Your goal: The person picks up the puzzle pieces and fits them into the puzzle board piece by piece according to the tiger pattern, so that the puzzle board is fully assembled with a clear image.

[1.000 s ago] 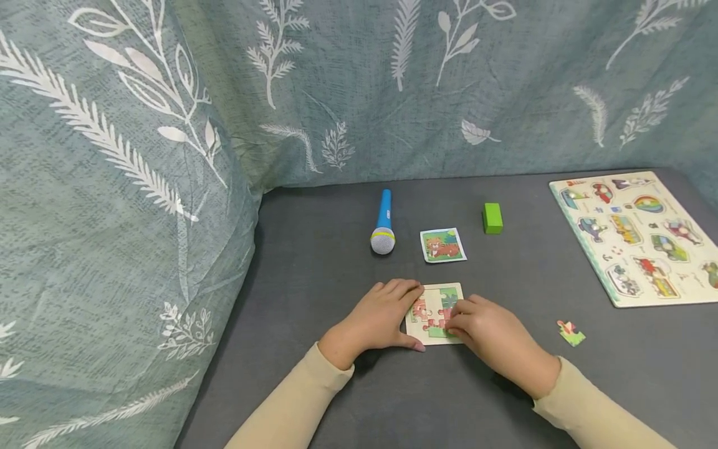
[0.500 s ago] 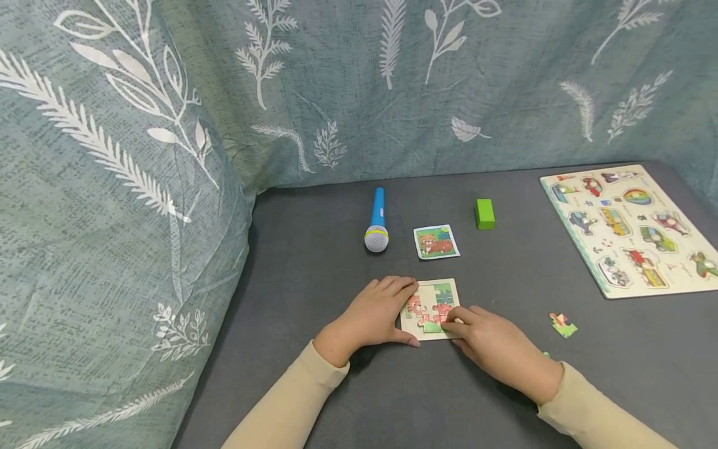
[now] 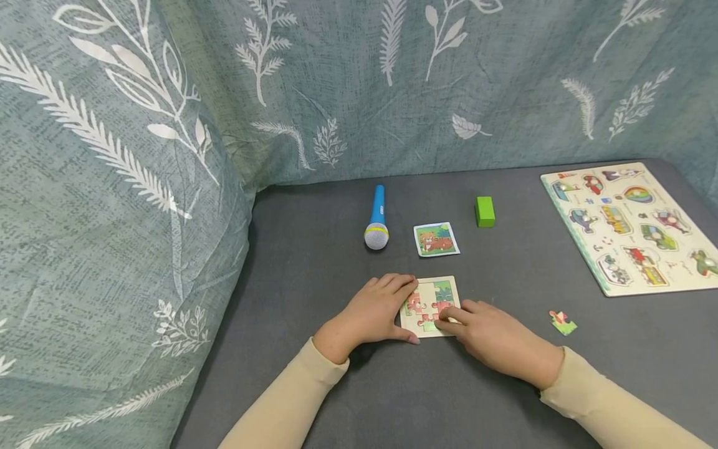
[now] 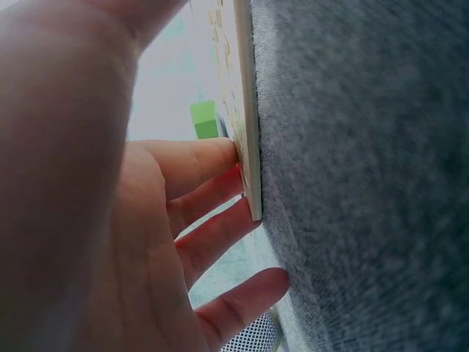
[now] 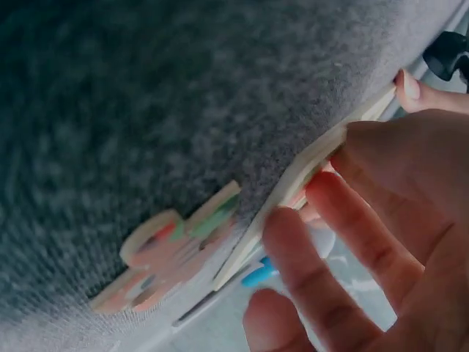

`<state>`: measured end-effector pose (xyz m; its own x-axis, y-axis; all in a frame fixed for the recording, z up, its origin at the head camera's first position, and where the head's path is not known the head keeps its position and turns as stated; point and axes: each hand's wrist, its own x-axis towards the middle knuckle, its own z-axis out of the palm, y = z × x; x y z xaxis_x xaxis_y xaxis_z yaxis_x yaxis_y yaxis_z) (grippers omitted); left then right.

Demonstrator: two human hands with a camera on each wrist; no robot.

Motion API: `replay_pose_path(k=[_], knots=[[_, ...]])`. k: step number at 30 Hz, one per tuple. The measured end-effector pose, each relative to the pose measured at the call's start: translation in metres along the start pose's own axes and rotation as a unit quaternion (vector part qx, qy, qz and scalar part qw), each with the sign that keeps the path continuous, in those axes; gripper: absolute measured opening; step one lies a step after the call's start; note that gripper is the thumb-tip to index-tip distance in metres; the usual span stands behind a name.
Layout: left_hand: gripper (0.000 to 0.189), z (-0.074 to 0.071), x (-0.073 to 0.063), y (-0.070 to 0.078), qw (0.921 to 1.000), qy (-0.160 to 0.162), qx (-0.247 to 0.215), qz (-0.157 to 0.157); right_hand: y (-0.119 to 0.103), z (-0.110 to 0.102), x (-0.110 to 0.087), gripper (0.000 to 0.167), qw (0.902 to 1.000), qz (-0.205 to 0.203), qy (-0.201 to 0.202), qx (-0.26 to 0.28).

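A small square wooden jigsaw board [image 3: 427, 291] lies flat on the dark tabletop, with red and green puzzle pieces [image 3: 443, 290] set in it and bare wood showing between them. My left hand [image 3: 377, 312] rests over the board's left side, thumb at the lower corner and fingertips at the upper one. In the left wrist view its fingers [image 4: 209, 158] reach nearly straight to the board's edge. From the right, my right hand [image 3: 499, 337] presses its fingertips on pieces in the lower part. Those fingertips cover some of them.
Behind the board lie a bear picture card [image 3: 436, 240], a blue toy microphone [image 3: 377, 218] and a green block [image 3: 485, 212]. A loose puzzle piece [image 3: 563, 322] sits to the right. A large vehicle puzzle board [image 3: 603, 249] occupies the right; a leaf-patterned curtain [image 3: 336, 93] hangs behind.
My right fingertips have shifted left across the lower pieces and now press there with straighter fingers. My left hand stays on the board. The head view has shifted slightly.
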<state>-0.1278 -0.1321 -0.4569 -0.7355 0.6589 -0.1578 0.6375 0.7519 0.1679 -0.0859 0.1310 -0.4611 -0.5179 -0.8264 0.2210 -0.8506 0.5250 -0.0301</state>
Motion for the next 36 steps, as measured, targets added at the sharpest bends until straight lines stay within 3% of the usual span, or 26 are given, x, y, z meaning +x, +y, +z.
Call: replay_pose_path(k=[4, 9, 12, 15, 18, 23, 29, 36], knots=[[0.107, 0.0, 0.0, 0.001, 1.0, -0.001, 0.003, 0.001, 0.0, 0.001, 0.0, 0.039, 1.0, 0.001, -0.002, -0.007], [0.108, 0.0, 0.0, 0.002, 1.0, -0.005, 0.003, 0.0, 0.001, -0.003, -0.005, 0.037, 0.9987, 0.032, 0.017, 0.035], [0.109, 0.0, -0.001, 0.001, 1.0, -0.006, 0.002, 0.001, 0.006, -0.016, -0.013, 0.031, 0.9928, 0.097, 0.024, 0.067], [0.111, 0.0, -0.001, 0.0, 1.0, -0.008, 0.002, 0.004, 0.012, -0.026, -0.025, 0.027, 0.979, 0.177, -0.002, 0.102], [0.113, 0.0, -0.001, -0.002, 1.0, -0.006, 0.003, 0.007, 0.017, -0.026, -0.036, 0.03, 0.9648, 0.222, -0.029, 0.139], [0.115, -0.001, -0.002, -0.004, 0.9999, -0.008, 0.009, 0.003, 0.019, -0.017, -0.041, 0.034, 0.9559, 0.241, -0.028, 0.166], [0.119, -0.005, -0.006, -0.005, 0.9991, -0.031, 0.01, -0.026, 0.022, -0.014, -0.036, 0.036, 0.9449, 0.253, -0.037, 0.204], [0.118, -0.007, -0.005, -0.006, 0.9987, -0.043, -0.003, -0.03, 0.031, -0.02, -0.031, 0.035, 0.9294, 0.223, -0.051, 0.29]])
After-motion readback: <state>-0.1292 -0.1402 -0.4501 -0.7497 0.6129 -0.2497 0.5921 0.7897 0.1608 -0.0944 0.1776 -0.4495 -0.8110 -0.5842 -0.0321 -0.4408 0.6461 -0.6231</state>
